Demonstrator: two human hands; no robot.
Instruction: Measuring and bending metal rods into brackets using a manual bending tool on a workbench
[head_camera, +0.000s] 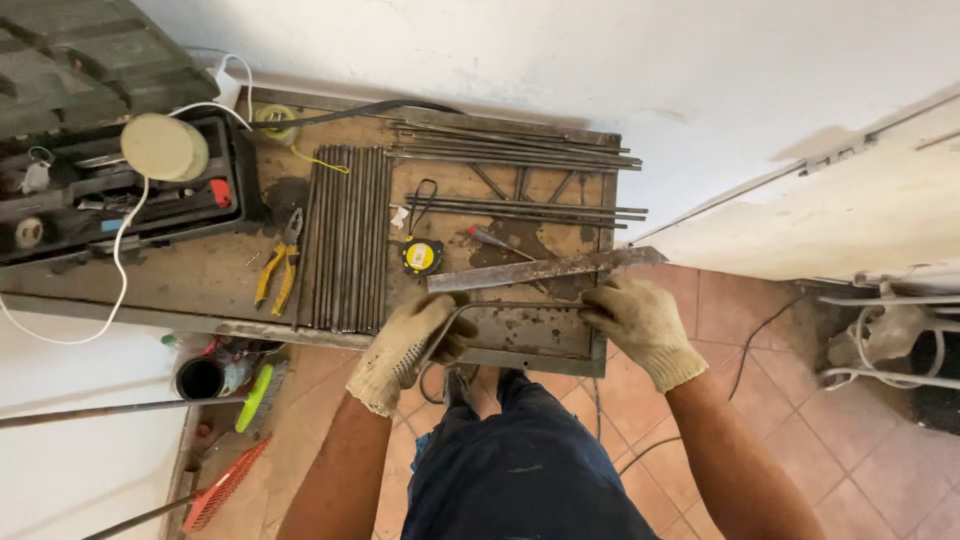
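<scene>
Gloves, knit and pale, on both hands. Left hand (412, 345) closed around the curved end of a thin bent rod (520, 305) at the bench's near edge; right hand (640, 322) pinching the rod's other end, fingers (603, 312) pressed down on it, near the bench's near right corner. Rod runs level between the two hands, lying on a rust-stained metal plate (530, 335) that sits at that near right corner

Flat metal bar (545, 269) lies just beyond the rod, slightly tilted, its right end overhanging the bench's (200, 270) right edge. Right hand's knuckles touch or nearly touch the bar; cannot tell which

Bundle of straight dark rods (345, 238) laid side by side in the bench's middle, running far edge to near edge. Yellow tape measure (422, 256) just right of the bundle, red-handled screwdriver (490, 240) beside it. Yellow-handled pliers (281, 262) left of the bundle. More long rods (515, 155) stacked along the far edge, right half

Open black toolbox (110, 190) at the bench's left end, round cream-coloured disc (165, 147) resting on it, white cable (120, 270) looping past

Terracotta tiled floor (780, 400) below; green brush (260, 395) down by the near left side
</scene>
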